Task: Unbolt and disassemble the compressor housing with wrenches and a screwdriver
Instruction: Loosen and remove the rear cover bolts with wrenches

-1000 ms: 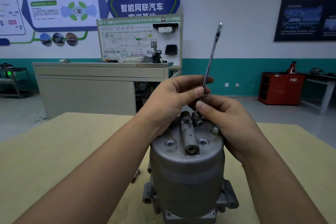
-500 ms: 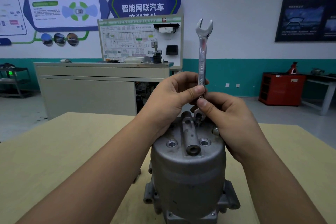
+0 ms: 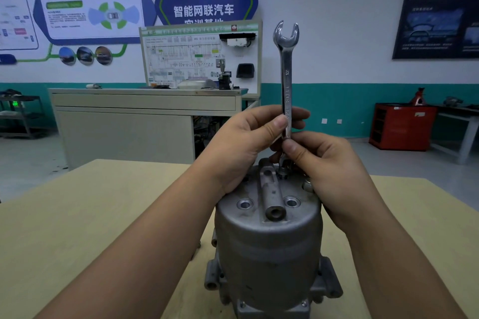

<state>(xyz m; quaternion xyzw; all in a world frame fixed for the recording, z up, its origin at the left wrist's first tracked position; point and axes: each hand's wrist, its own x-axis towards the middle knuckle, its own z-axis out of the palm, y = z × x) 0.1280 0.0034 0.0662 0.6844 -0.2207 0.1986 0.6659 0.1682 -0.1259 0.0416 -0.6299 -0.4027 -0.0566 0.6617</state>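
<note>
Upright wrench (image 3: 286, 80) on top bolt (image 3: 283, 172), two-hand hold.
Ctr-bottom of frame: compressor housing (image 3: 269, 241) stands on table (image 3: 77, 215); wrench rises from the bolt at its top, open end up. L hand (image 3: 243, 147) pinches shank w/ thumb, R hand (image 3: 326, 163) pinches just below. Housing looks cast metal: prob. heavy, stiff, hard to tip. Wrench is smooth, maybe slippery; grip higher up shank for leverage.

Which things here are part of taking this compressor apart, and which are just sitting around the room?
In use: wrench, held upright by left hand and right hand; bolt under its lower end; compressor housing; table it stands on.
Just around: red cabinet; grey counter; wiring display board; dark wall poster.
</note>
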